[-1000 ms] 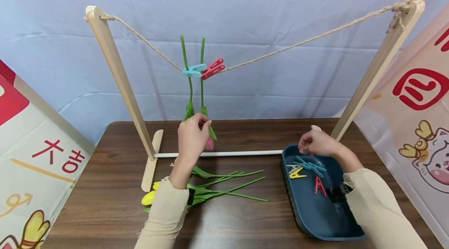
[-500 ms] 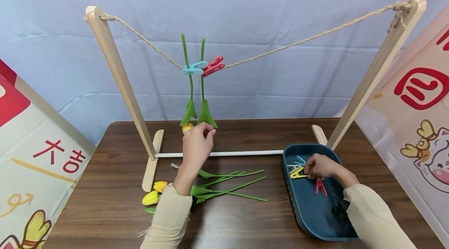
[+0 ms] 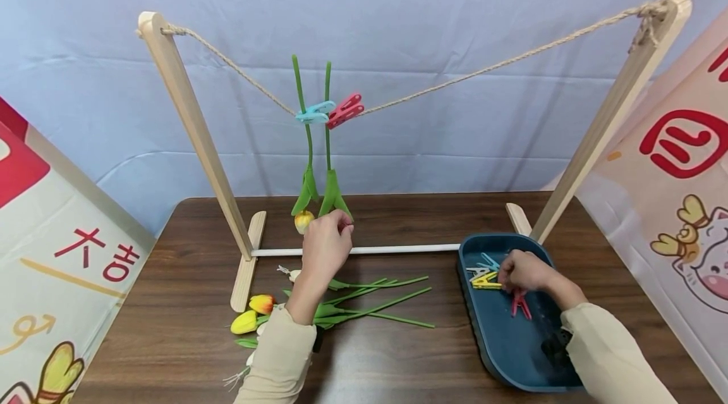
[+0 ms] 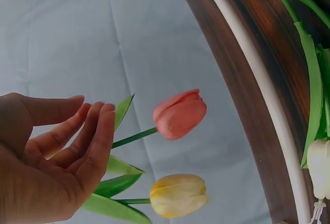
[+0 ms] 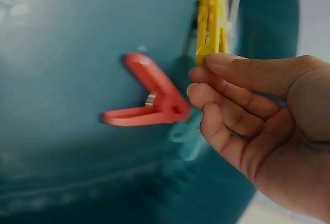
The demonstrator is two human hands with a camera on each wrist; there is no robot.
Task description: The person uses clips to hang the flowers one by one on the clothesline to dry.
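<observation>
**Yellow tulip (image 3: 304,222) and pink tulip (image 4: 180,114) hung head-down, left of the dark-blue tray (image 3: 506,347)**

Both stems are clamped against the twine rope (image 3: 177,30) by a light-blue clothespin (image 3: 315,112) and a red clothespin (image 3: 344,110), presumably to keep them from slipping. Left of the tray, the left hand (image 3: 327,239) is placed near the pink tulip, its fingers slightly apart from the thumb. Inside the tray, the yellow clothespin (image 5: 210,22) is pinched by the right hand (image 3: 526,270). Since one second ago, the right hand has been lowered and the yellow tulip uncovered.
</observation>
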